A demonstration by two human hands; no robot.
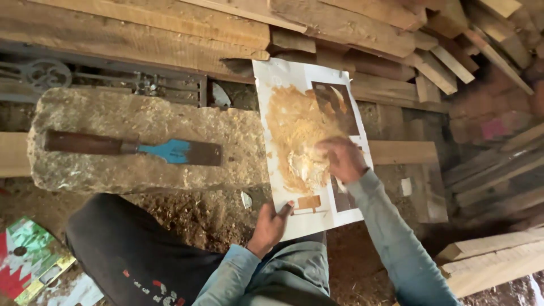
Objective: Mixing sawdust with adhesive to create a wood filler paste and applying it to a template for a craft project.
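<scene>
A white printed sheet (294, 79) lies tilted over the right end of a rough stone block (130, 122) and my knee. A yellowish-brown paste (292, 127) is smeared over much of the sheet. My right hand (341, 158) presses its fingers into the paste near the sheet's middle; motion blurs them. My left hand (270, 225) pinches the sheet's lower edge, thumb on top. A chisel (133, 148) with a dark wooden handle and blue-painted blade lies flat on the stone, apart from both hands.
Rough wooden planks (340, 25) are stacked along the top and right. A dark metal grille (102, 76) lies behind the stone. Sawdust and earth cover the ground. A colourful printed card (31, 258) sits at the lower left, a pale plank (493, 258) at the lower right.
</scene>
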